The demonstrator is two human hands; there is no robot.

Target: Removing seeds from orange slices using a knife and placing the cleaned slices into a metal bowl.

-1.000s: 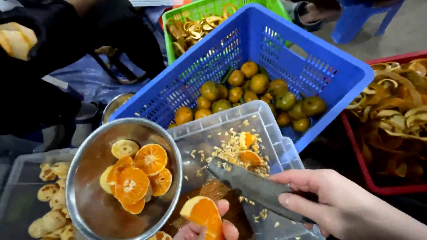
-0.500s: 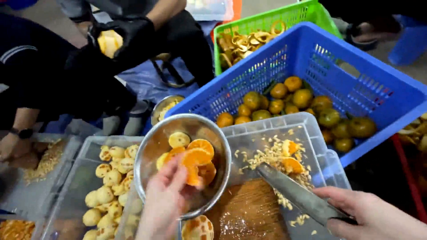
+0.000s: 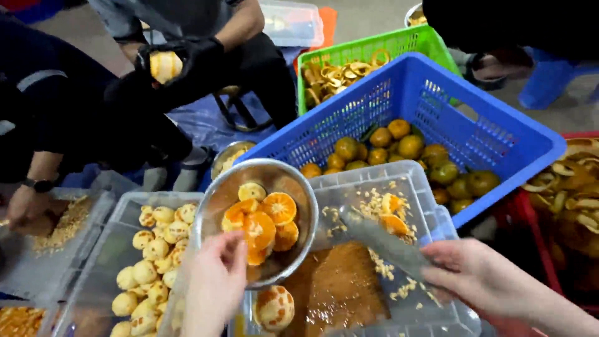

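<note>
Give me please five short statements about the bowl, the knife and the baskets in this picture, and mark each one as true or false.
1. The metal bowl holds halved oranges with the cut faces showing. True.
2. The right hand holds a wooden spoon. False: it holds a knife with a dull metal blade.
3. The blue basket contains whole greenish-orange fruit. True.
4. The green basket is filled with peeled fruit. False: it holds curled strips of peel; the peeled fruit lies in a clear tray at the lower left.
5. The left hand is at the near rim of the bowl. True.
</note>
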